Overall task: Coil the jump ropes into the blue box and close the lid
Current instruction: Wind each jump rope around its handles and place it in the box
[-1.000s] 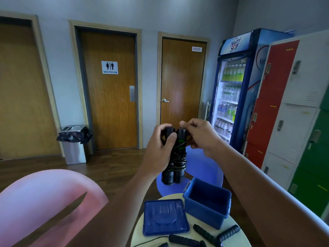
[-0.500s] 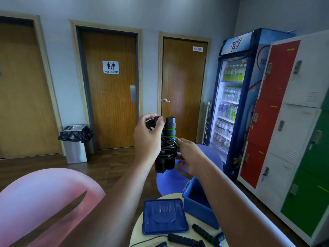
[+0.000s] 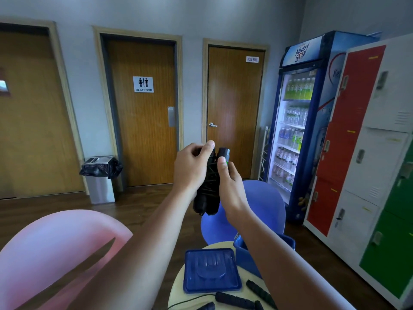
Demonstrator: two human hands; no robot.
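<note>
While both hands are raised at chest height above the desk [image 3: 178, 294], the left hand [image 3: 190, 171] is closed around a black jump rope bundle [image 3: 206, 198], its cord wound about the paired handles, and the right hand [image 3: 230, 186] presses against the bundle's right side, thumb on one handle. On the desk below, the blue box [image 3: 248, 253] stands open, partly hidden by the right forearm, with its lid [image 3: 211, 270] lying flat just left of it. More black handles [image 3: 234, 299] lie near the desk's front edge.
</note>
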